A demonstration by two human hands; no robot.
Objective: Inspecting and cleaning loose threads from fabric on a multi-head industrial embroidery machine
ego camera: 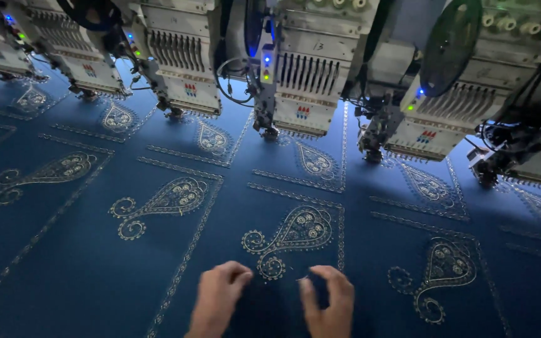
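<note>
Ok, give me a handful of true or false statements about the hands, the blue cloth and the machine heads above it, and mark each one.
1. Both hands rest on the blue fabric near the bottom of the view. True: the left hand and right hand are side by side there.
2. The fabric is plain, with no pattern. False: it carries repeated pale paisley motifs with stitched borders.
3. A row of embroidery machine heads stands above the fabric. True.
4. The left hand grips a pair of scissors. False: no tool shows in it.
5. The hands lie just below one motif. True.
</note>
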